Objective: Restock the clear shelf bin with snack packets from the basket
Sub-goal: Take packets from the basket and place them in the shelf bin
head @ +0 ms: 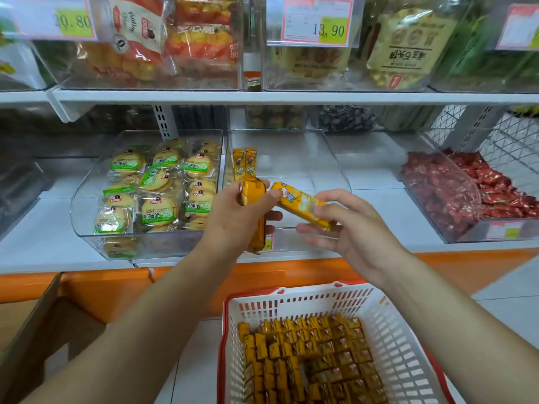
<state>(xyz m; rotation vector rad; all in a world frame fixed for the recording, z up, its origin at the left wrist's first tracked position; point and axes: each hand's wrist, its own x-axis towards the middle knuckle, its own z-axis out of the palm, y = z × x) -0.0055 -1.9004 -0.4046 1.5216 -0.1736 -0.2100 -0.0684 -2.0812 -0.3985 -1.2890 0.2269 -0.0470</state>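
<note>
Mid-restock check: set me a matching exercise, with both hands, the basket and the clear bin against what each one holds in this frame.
Things:
1. left hand
2. right hand
3. basket
4. clear shelf bin

Holds:
A. two upright packets at its back left
B. one single packet
C. a bundle of packets
D. many yellow packets, packed in rows

Pairs: 1-C, 2-B, 3-D, 4-A
</note>
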